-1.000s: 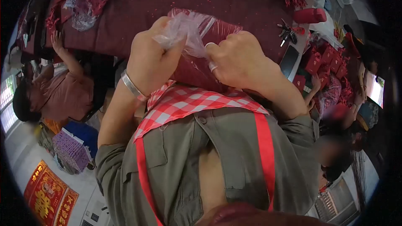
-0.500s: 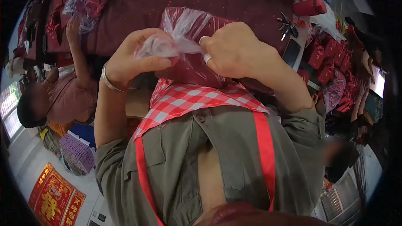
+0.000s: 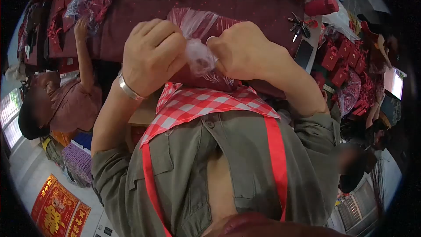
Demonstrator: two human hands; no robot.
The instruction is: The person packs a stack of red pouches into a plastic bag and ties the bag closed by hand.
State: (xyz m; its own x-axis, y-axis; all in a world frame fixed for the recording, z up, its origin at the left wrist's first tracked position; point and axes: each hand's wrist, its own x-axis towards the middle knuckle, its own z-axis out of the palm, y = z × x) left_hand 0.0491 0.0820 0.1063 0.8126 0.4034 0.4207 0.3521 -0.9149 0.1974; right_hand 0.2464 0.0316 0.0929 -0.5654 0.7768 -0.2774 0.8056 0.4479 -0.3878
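Note:
In front of my apron lies a clear plastic bag (image 3: 200, 58) with dark red contents, its neck gathered and bunched between my hands. My left hand (image 3: 154, 55), with a silver bracelet on the wrist, is closed against the left side of the bunched plastic, knuckles up. On the other side, my right hand (image 3: 246, 52) is closed in a pinch on the plastic, a ring on one finger. The fingertips of both hands are partly hidden behind the knuckles and plastic.
A dark red cloth (image 3: 144, 22) covers the table, scattered with red bits. Keys (image 3: 299, 26), a phone (image 3: 303, 57) and a red pouch (image 3: 322, 6) lie at the right. Red tasselled boxes (image 3: 344, 57) are beyond. Co-workers sit left and right.
My left hand has turned over from palm-up, holding the bunched plastic, to knuckles-up. The bunch now sits between both hands. My right hand has barely moved.

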